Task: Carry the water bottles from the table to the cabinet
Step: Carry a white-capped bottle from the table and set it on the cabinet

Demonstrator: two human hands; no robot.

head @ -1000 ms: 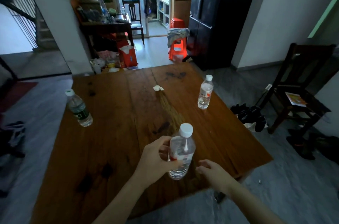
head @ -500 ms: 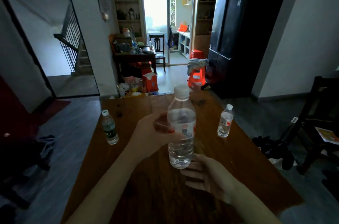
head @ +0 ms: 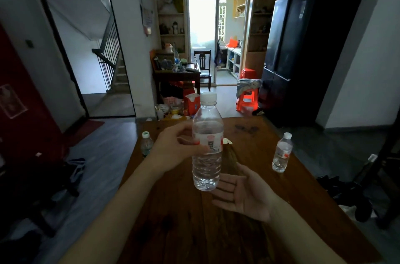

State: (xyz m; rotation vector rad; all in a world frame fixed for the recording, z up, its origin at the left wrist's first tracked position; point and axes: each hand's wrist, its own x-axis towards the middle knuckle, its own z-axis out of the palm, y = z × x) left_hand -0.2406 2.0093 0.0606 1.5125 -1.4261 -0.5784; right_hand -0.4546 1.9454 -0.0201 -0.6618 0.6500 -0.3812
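bottles total: three water bottles, all clear plastic with white caps
held bottle: one, lifted off the wooden table, over its middle; long axis vertical, cap up, base down; red-and-white label round the middle, water filling most of the body
left hand: fingers and thumb wrapped round the held bottle at label height, coming in from the bottle's left side
right hand: palm up, fingers spread and nearly straight, just below and right of the held bottle's base; cannot tell if the fingertips touch the base
left-edge bottle: one, standing upright near the table's far left edge, cap up, green label; lower part hidden behind the left hand and wrist
right-edge bottle: one, standing upright near the table's right edge, cap up, red-and-white label, well apart from the held bottle
table extras: one small pale scrap near the far middle, partly behind the held bottle; dark stain toward the far edge
room: one black fridge beyond the far right corner, one red stool with grey cloth on top, one dark chair by the doorway, stairs at far left
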